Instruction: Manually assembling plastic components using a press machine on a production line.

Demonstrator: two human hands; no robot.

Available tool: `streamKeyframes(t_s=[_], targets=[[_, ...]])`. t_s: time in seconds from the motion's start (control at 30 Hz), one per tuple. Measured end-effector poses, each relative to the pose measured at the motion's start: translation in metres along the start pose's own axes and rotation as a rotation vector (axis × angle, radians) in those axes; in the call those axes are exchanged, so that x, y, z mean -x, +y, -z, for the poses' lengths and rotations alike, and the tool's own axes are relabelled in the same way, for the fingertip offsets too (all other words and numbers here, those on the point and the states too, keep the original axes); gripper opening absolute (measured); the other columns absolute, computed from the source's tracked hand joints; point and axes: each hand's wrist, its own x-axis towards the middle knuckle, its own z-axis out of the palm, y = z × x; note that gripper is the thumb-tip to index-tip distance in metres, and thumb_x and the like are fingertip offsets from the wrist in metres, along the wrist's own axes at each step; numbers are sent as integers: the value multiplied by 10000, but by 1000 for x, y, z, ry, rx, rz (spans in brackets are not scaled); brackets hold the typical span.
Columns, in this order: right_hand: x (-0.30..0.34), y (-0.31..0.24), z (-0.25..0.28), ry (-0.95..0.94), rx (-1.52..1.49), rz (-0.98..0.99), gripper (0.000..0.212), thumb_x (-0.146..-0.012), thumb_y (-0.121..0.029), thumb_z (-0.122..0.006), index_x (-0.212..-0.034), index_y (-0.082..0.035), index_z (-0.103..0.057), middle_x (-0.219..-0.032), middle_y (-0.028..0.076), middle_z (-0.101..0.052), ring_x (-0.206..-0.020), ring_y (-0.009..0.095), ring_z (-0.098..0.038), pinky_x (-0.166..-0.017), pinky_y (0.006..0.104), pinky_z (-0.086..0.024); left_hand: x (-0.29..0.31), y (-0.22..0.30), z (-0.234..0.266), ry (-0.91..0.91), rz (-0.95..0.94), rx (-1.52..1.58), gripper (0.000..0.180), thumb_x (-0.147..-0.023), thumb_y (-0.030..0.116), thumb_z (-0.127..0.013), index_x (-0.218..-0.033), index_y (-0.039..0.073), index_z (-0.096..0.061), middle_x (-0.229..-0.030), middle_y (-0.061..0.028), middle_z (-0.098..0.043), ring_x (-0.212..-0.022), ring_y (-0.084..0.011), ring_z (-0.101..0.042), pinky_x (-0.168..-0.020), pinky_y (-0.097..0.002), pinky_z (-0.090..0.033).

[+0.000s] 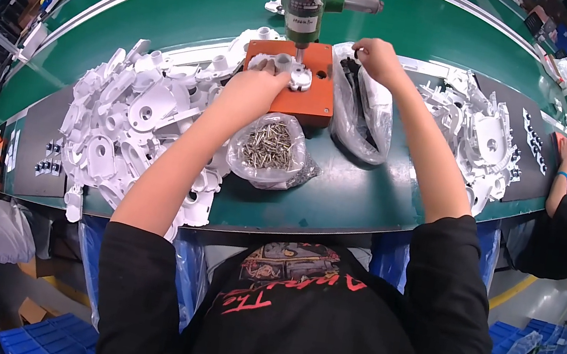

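Observation:
My left hand (257,86) is closed on a white plastic part (300,79), which lies on an orange block (318,104). Directly over that part stands the tip of a green press (303,12). To the right, my right hand (380,60) is raised above the upper end of a clear plastic bag (371,143). Its thumb and forefinger pinch a small dark piece (357,53), too small to make out well. Long black parts (361,100) lie inside the bag.
An open bag of metal screws (270,146) sits before the block. White plastic parts (149,106) are heaped at left, with another heap (488,140) at right. Small pieces stand on dark mats (533,144). Other people work at both sides; a co-worker's hand (566,153) shows at right.

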Motion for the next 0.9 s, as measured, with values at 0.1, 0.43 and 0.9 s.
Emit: streamKeyframes(t_s=[0.1,0.43,0.9], targets=[[9,-22,18,44,-249,-51,146,-772,-75,-582,-894,-40,-656,-786,126,-644,-696,188,-611,-663,288,-484,-1,2,-3,-11,-7,-40,205,-763,46,-486,-963,33,-531,-759,-216,-602,-728,-366,-601,-644,-456,-484],[30,-77,-37,190,-313,341,123,-693,-132,-663,-747,-22,-678,-845,96,-644,-778,249,-593,-724,327,-476,3,3,8,-85,92,33,207,-702,16,-483,-898,4,-548,-856,-222,-622,-758,-345,-631,-654,-419,-523],[43,-109,-14,4,268,597,175,-765,-194,-556,-750,-45,-646,-856,69,-642,-832,233,-564,-747,359,-427,-7,-13,7,-79,103,131,221,-722,48,-475,-893,67,-614,-829,-155,-635,-754,-321,-618,-685,-432,-494]])
